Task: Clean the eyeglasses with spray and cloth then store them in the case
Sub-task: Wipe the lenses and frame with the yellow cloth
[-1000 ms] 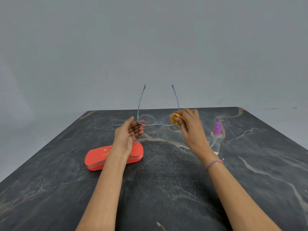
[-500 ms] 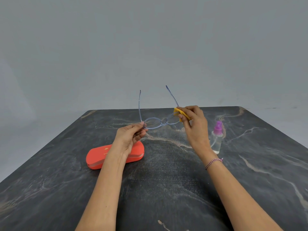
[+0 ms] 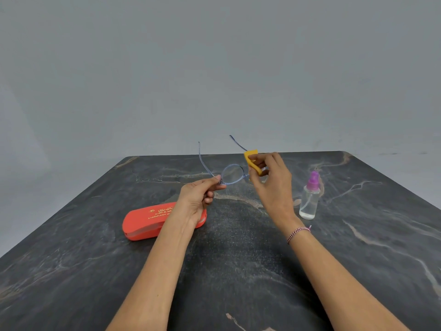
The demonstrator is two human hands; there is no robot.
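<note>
Eyeglasses (image 3: pixel 231 174): held above the table (image 3: pixel 238 271), left hinge pinched by left hand (image 3: pixel 198 199); right lens rubbed with yellow cloth (image 3: pixel 251 161) gripped in right hand (image 3: pixel 272 185). Step judged: wiping. Next called for: left lens, then the closed case (image 3: pixel 145 222) opened.

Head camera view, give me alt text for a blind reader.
The left hand pinches blue-framed eyeglasses at one corner while the right hand pinches a yellow cloth over the other lens, above a dark table. A closed red case lies left, a spray bottle stands right.
</note>
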